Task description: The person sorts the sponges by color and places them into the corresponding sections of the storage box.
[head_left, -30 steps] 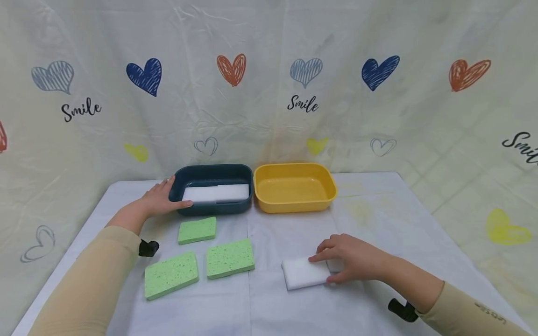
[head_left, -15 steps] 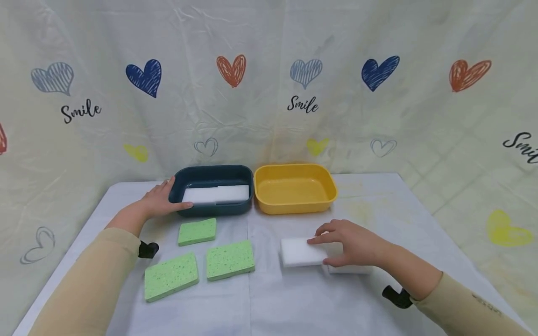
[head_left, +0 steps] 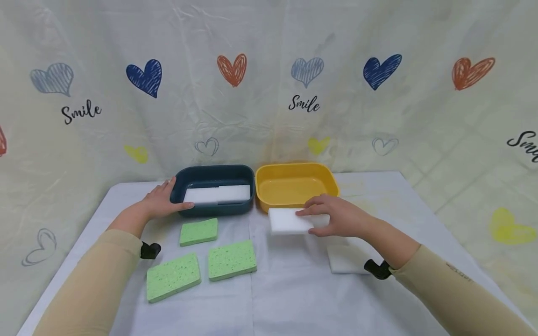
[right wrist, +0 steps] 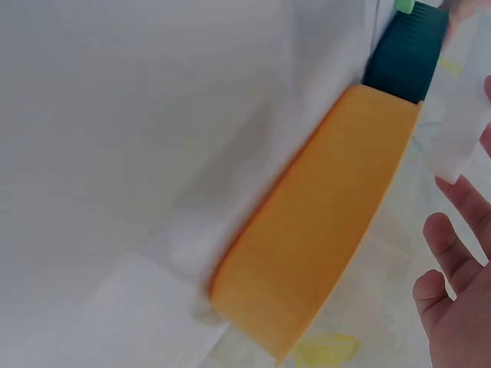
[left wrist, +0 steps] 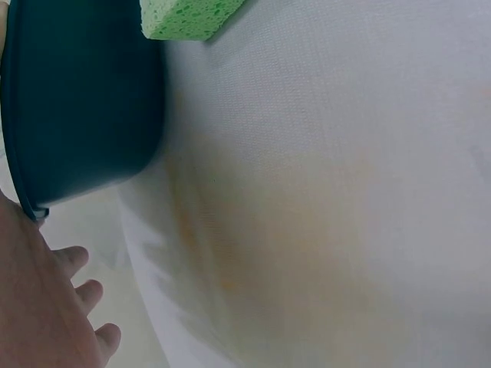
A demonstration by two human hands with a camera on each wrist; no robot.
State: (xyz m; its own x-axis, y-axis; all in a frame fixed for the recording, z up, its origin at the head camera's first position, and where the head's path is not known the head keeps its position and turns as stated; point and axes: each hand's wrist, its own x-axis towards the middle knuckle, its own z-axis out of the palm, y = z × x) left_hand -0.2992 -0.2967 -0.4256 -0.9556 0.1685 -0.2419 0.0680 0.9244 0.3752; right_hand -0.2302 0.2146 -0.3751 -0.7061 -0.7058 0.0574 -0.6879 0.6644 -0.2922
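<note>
My right hand pinches a flat white sponge between thumb and fingers, holding it above the table just in front of the yellow tray. At the far left, my left hand holds the left end of the dark teal tray, its thumb over the front rim. Two white sponges lie end to end in that tray. In the left wrist view, several fingertips extend past the tray's side. Another white sponge lies on the table below my right forearm.
Three green sponges lie on the white-covered table, in front of the teal tray. Both trays stand side by side at the back. Behind them hangs a pale curtain printed with hearts.
My right hand has lifted the white sponge off the table and carried it away from me, up to the yellow tray's front. Another white sponge is uncovered. My left hand has stayed put.
</note>
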